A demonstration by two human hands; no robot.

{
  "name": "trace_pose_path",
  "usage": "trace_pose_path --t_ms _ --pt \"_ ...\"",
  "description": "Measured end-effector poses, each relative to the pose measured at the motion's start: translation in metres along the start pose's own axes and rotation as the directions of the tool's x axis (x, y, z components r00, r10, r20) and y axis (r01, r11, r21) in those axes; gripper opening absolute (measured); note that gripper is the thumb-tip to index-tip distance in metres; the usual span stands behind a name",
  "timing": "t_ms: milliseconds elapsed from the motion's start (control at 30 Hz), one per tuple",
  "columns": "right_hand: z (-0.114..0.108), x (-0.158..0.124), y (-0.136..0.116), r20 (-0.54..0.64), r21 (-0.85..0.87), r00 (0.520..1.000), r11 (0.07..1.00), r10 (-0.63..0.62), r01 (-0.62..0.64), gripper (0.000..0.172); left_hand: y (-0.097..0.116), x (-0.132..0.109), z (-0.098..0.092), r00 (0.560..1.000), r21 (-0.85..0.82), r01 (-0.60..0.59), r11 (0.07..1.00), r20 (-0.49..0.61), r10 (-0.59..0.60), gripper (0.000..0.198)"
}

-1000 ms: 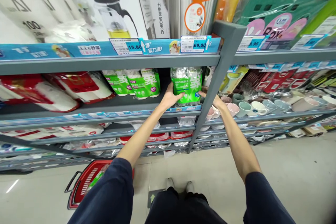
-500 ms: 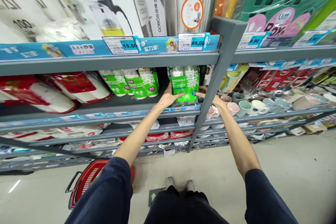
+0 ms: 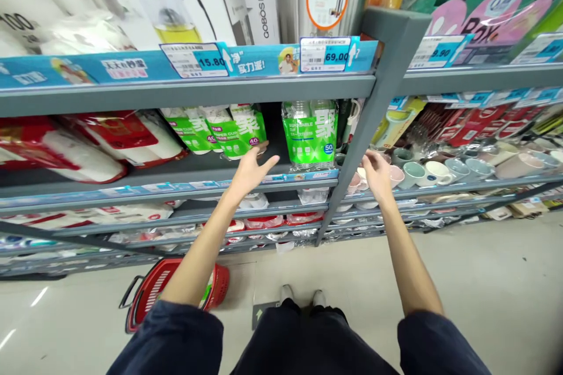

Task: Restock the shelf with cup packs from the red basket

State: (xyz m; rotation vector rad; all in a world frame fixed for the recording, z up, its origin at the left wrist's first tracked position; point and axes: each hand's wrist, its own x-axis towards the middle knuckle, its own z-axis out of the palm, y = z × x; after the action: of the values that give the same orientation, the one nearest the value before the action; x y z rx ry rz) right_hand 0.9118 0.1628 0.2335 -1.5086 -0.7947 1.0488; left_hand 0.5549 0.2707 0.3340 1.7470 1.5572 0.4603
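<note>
Below the open, empty left hand [image 3: 250, 173] sat a red shopping basket [image 3: 176, 288] on the floor [image 3: 352, 281]. Between the hands, a green-wrapped pack of disposable cups [image 3: 310, 133] stood on the shelf [image 3: 176, 179], touching neither. The open, empty right hand [image 3: 376, 173] hovered just beside ceramic mugs [image 3: 413, 174].

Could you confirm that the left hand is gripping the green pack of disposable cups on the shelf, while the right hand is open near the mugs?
No: the head view shows the left hand open and not touching the pack of disposable cups; the rest holds.
</note>
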Motion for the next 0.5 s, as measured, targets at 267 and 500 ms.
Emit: trace_pose_path --t_ms 267,500 --pt "0.091 -0.071 -0.061 0.522 -0.179 0.799 0.877 -0.299 0.445 0.025 -0.022 -0.043 -0.041 0.994 0.128 -0.062 0.990 0.094 0.050 0.042" --pt "0.157 -0.030 -0.054 0.645 -0.374 0.719 0.713 -0.259 0.593 0.015 -0.019 -0.041 -0.036 0.989 0.057 -0.058 0.997 0.138 0.050 0.031"
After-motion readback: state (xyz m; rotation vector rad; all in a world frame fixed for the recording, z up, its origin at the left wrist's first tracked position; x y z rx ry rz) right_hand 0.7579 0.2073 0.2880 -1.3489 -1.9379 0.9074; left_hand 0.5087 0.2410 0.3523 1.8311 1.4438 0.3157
